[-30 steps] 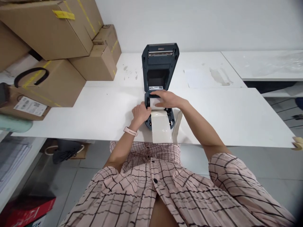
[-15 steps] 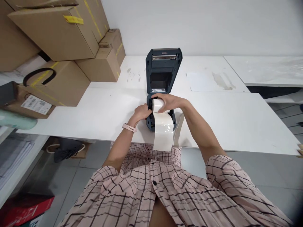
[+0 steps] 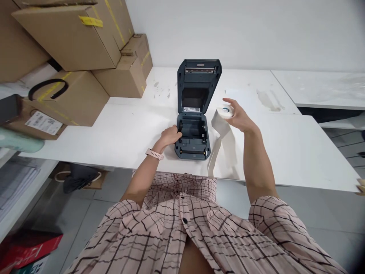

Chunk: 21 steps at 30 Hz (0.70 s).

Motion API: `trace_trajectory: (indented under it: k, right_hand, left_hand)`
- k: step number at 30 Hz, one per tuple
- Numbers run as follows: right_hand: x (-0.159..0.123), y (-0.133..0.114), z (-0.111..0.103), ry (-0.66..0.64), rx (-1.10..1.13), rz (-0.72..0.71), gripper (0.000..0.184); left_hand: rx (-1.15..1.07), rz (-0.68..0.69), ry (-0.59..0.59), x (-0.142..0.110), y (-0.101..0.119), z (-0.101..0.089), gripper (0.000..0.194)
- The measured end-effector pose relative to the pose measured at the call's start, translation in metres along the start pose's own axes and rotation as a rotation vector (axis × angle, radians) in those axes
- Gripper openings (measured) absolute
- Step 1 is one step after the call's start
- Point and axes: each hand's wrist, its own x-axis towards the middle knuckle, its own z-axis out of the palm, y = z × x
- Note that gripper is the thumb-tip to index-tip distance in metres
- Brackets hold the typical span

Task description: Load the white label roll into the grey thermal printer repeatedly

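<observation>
A dark blue-grey label printer point(image 3: 192, 146) stands on the table with its lid point(image 3: 197, 82) raised. Its roll bay shows no roll inside. My left hand point(image 3: 170, 135) grips the printer's left edge, the fingertips partly hidden at the rim. To the right of the printer, my right hand point(image 3: 241, 116) holds a white label roll point(image 3: 225, 111) by its side, thumb and fingers around it. The roll's end with a blue-ringed core faces up. A loose strip of labels point(image 3: 228, 148) trails from it toward the table's front edge.
Cardboard boxes point(image 3: 68, 38) are stacked on the left of the white table point(image 3: 128, 129), with a black curved band point(image 3: 47, 83) and a mint-green cylinder point(image 3: 21, 140) nearby. A white wall point(image 3: 242, 34) stands behind. Another white table point(image 3: 327, 85) adjoins at right.
My right hand has lifted the label roll out of the printer and moved it right, beside the printer, with the strip following. My left hand stays on the printer's left edge.
</observation>
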Motion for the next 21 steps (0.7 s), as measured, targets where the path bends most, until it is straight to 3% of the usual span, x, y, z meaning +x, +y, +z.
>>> trace_trajectory:
  k: [7, 12, 18, 21]
  right_hand:
    - [0.002, 0.023, 0.044, -0.027, 0.018, 0.114, 0.095]
    - [-0.009, 0.028, 0.040, -0.015, 0.121, 0.215, 0.105]
    - [-0.078, 0.045, 0.017, 0.256, 0.268, 0.336, 0.079]
    - [-0.111, 0.044, 0.027, 0.077, 0.198, 0.296, 0.070]
  left_hand:
    - [-0.005, -0.014, 0.018, -0.001, -0.001, 0.002, 0.037]
    - [-0.026, -0.007, 0.029, 0.000, -0.002, 0.005, 0.035]
    - [-0.027, -0.011, 0.046, 0.002, -0.003, 0.007, 0.034]
    - [-0.037, -0.012, 0.057, 0.003, -0.005, 0.009, 0.032]
